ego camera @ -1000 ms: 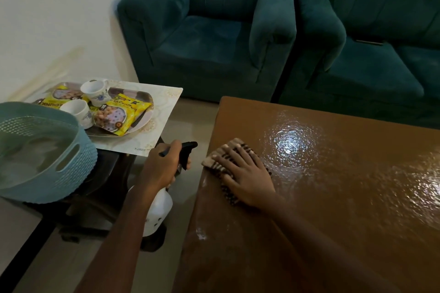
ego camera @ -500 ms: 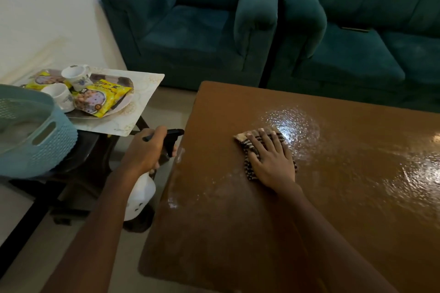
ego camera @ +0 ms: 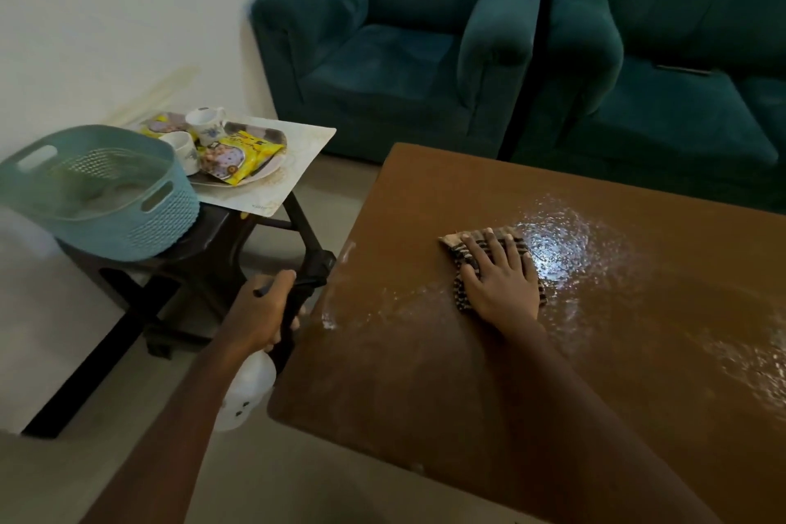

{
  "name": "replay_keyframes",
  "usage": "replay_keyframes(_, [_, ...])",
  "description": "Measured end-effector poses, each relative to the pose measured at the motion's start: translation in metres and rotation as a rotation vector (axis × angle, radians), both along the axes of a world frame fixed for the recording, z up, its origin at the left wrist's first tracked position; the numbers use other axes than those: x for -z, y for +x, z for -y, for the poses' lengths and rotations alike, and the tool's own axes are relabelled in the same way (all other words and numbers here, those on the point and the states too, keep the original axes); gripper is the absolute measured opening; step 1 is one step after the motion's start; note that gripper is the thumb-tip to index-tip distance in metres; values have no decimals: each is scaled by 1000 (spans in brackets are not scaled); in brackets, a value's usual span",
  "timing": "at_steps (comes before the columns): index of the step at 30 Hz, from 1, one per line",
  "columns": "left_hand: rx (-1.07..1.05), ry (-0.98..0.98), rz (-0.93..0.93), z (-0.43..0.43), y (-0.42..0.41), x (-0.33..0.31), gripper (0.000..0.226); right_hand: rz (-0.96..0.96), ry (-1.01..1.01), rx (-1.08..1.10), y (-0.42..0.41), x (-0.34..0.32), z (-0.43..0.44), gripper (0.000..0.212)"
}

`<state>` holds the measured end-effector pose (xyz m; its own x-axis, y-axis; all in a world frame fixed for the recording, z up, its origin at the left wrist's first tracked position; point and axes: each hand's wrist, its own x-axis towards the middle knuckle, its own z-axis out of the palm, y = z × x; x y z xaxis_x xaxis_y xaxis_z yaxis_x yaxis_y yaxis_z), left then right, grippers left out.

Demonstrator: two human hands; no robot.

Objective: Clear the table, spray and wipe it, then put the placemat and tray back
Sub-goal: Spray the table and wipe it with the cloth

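The brown wooden table [ego camera: 531, 396] glistens with wet spray droplets around its middle and right side. My right hand [ego camera: 502, 281] lies flat, fingers spread, pressing a striped brown-and-cream cloth [ego camera: 459, 245] onto the tabletop beside the brightest wet patch. My left hand [ego camera: 266, 311] grips a white spray bottle [ego camera: 251, 391] by its black trigger head, held just off the table's left edge. On a dark side stool to the left lies the pale placemat [ego camera: 302, 166], and on it the tray [ego camera: 272, 172] with two cups and yellow snack packets.
A teal plastic basket [ego camera: 106, 200] sits on the dark stool [ego camera: 204, 264] beside the placemat. Two dark green armchairs [ego camera: 395, 68] stand behind the table, against a white wall. Pale floor shows between the stool and the table.
My right hand has slid the cloth to the right across the tabletop, from the left edge toward the bright wet patch. The left hand keeps the spray bottle by the table's left edge.
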<state>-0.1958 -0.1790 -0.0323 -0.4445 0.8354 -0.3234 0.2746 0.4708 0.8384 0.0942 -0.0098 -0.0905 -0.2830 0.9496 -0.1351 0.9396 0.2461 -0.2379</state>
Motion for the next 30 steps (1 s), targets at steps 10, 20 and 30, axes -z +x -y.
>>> replay_keyframes(10, [59, 46, 76, 4, -19, 0, 50, 25, -36, 108, -14, -2, 17, 56])
replay_keyframes(20, [88, 61, 82, 0, -50, 2, 48, 21, -49, 196, -25, -2, 24, 54])
replay_keyframes(30, [88, 109, 58, 3, -59, 0, 46, 10, -53, 146, -95, -11, -2, 56])
